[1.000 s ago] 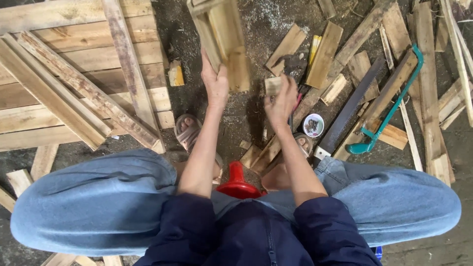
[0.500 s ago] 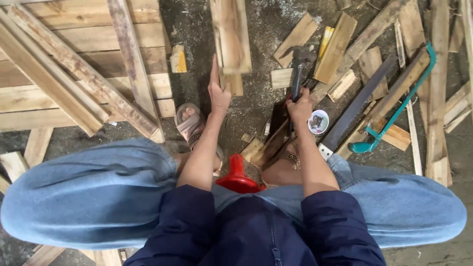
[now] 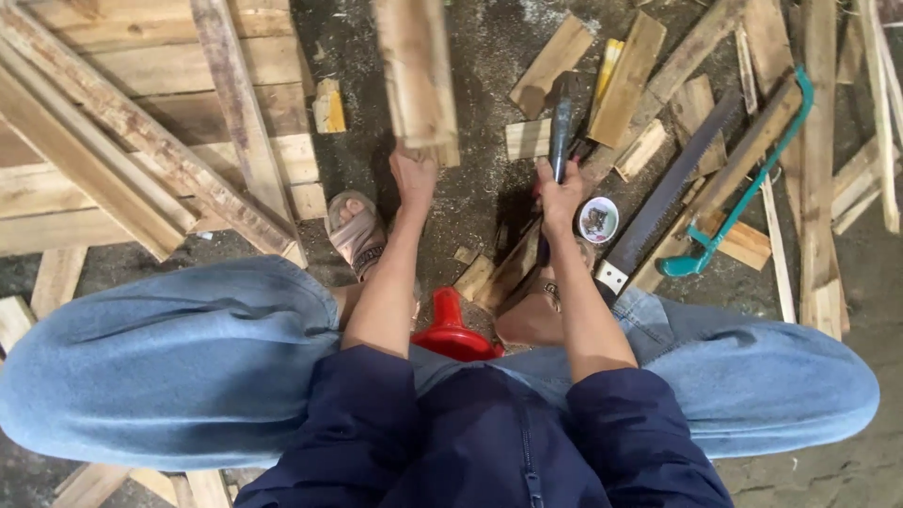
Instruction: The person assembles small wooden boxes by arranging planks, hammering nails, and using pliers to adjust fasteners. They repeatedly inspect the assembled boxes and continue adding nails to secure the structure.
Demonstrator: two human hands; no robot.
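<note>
Underfoot, sawdusty ground (image 3: 489, 202), scattered offcuts (image 3: 550, 66).

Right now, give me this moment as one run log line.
left hand: grips wooden board, end lifted | right hand: grips dark tool, upright | handsaw: on ground, right | red stool: between knees

Bare ground (image 3: 470, 202) lies open between the hands, hemmed by stacked planks (image 3: 141, 141) and a saw (image 3: 658, 202).

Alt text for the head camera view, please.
A seated person's left hand holds a wooden board upright while the right hand grips a dark-handled tool. Wood scraps, a handsaw and a green-framed saw lie around.
</note>
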